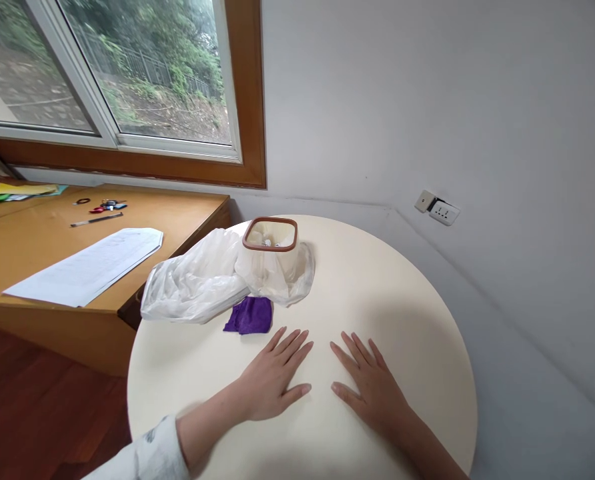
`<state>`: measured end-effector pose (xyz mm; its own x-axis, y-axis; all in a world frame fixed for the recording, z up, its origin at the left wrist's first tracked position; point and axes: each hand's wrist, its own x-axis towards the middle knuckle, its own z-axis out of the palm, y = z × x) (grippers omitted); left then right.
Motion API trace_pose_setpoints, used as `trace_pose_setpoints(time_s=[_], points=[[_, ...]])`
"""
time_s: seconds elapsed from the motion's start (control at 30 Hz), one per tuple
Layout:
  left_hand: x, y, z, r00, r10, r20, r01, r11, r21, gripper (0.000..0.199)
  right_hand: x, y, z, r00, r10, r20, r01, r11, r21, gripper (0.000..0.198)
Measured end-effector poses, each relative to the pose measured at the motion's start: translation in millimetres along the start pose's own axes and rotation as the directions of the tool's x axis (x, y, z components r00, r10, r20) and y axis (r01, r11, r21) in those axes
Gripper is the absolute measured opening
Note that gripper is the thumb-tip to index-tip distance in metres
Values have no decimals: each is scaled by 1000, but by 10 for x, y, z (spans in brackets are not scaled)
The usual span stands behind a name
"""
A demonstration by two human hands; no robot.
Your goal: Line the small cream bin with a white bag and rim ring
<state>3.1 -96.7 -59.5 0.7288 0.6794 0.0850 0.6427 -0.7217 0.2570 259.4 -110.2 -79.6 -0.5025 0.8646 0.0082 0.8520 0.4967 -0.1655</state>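
Note:
My left hand point(276, 377) lies flat on the round white table point(377, 267), fingers spread and holding nothing. Apart from it, to the right, my right hand point(370, 387) rests palm down on the same top, its fingers also spread. Just beyond my left hand is a folded purple cloth point(250, 315). Behind the cloth stands a small bin point(270, 260) with a brown rim, lined with a translucent plastic bag that hangs around its outside. Some small whitish bits lie inside it. A crumpled white plastic bag point(195, 280) spreads out left of the bin.
A wooden desk point(187, 207) adjoins on the left, bearing papers point(90, 267), a pen point(96, 220), keys point(108, 206) and a black ring point(82, 201). Behind are a window point(152, 73) and a white wall point(357, 100) with a socket point(444, 213).

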Motion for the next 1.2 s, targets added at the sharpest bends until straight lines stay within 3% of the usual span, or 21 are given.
trace_pose_setpoints(time_s=[0.53, 0.77, 0.97, 1.2], points=[[-14, -2, -33, 1000, 2, 7, -2, 1000, -25, 64, -2, -8, 15, 999, -4, -34, 4, 1000, 19, 59], [5, 26, -104, 993, -69, -95, 56, 990, -130, 39, -9, 7, 67, 996, 0, -89, 1, 1000, 13, 50], [9, -32, -177, 935, -197, -295, 110, 952, -287, 31, -18, -11, 64, 994, 5, -109, -4, 1000, 9, 49], [-17, -253, -153, 817, -380, -434, 285, 920, -268, 24, 150, 8, -94, 992, -58, -112, 61, 998, 26, 41]])
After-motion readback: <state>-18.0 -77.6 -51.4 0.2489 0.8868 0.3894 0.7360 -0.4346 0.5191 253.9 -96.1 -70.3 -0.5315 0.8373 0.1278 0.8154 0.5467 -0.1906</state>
